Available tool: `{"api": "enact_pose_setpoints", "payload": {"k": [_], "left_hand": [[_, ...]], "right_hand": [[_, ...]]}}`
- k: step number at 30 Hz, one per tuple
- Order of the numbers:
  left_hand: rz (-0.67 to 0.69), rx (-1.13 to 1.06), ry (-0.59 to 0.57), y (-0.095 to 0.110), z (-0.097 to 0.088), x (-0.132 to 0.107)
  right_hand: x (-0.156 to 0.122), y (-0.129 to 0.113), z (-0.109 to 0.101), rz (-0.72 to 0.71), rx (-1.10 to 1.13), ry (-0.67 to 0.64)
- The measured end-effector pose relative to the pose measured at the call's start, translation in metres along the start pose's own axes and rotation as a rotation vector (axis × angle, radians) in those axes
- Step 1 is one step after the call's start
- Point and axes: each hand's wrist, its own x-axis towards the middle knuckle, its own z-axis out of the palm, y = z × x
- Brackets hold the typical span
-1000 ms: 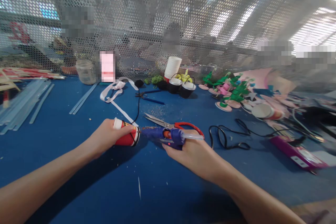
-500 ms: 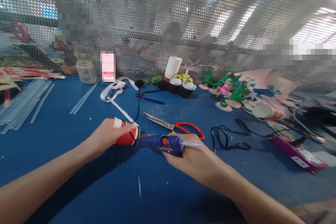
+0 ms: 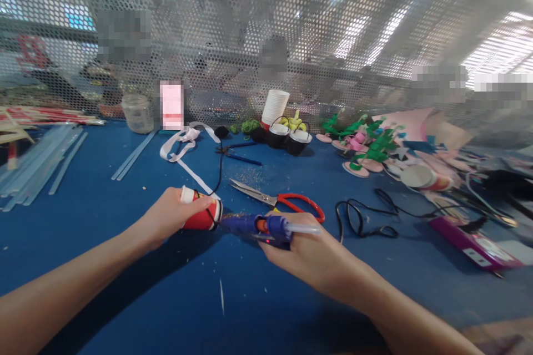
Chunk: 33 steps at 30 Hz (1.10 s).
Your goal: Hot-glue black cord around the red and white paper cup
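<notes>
- A blue table [image 3: 125,288] runs up to a perforated metal screen [image 3: 233,28] across the top of the frame.
- Left hand [image 3: 169,215], left of centre, is wrapped around a red paper cup [image 3: 202,216] lying on its side.
- Right hand [image 3: 300,252] grips a blue glue gun [image 3: 258,226], nozzle touching the cup's rim.
- Red-handled scissors [image 3: 283,199] lie just behind the gun.
</notes>
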Motion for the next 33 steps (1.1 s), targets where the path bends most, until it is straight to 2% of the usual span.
{"api": "enact_pose_setpoints", "payload": {"k": [8,15,19,29,33], "left_hand": [[-0.01,-0.023,-0.024,0.0,0.0,0.0],[0.005,-0.034,0.003,-0.004,0.0,0.002],[0.056,-0.028,0.007,-0.007,0.0,0.003],[0.078,0.002,-0.003,-0.008,0.0,0.003],[0.084,0.007,0.002,-0.009,0.0,0.003]], "right_hand": [[0.002,0.007,0.001,-0.014,0.023,0.039],[0.004,0.005,-0.002,0.152,-0.045,0.016],[0.008,0.007,-0.003,0.126,-0.045,0.038],[0.012,0.012,0.0,0.095,0.003,0.042],[0.016,0.011,0.0,0.137,-0.012,0.023]]}}
